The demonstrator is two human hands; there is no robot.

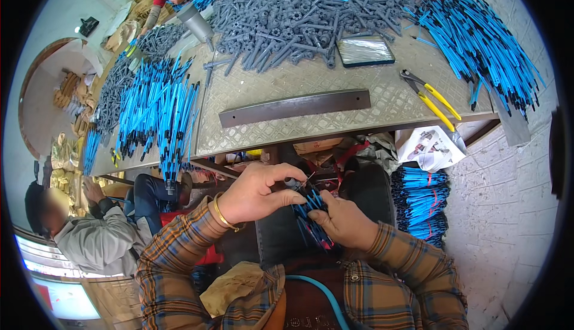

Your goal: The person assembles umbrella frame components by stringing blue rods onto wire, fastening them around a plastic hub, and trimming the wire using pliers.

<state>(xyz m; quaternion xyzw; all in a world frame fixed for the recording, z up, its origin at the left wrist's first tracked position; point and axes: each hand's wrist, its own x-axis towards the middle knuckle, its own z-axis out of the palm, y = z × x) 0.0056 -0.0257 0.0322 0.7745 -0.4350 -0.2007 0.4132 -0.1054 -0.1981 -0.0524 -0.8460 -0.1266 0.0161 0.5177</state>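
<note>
While gripped, thin blue rods (311, 213), right hand (344, 219), left hand (254, 192).

Left hand (254, 195), right hand (344, 219) grip blue rod bundle (311, 216) below workbench (299, 84).

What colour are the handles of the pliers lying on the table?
Yellow; the pliers show clearly in the head view, on the table.

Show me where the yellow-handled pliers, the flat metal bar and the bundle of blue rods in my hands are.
yellow-handled pliers (435, 98): head view, on a yellow handle.
flat metal bar (294, 107): head view, middle of its length.
bundle of blue rods (312, 205): head view, blue part between both hands.
</note>
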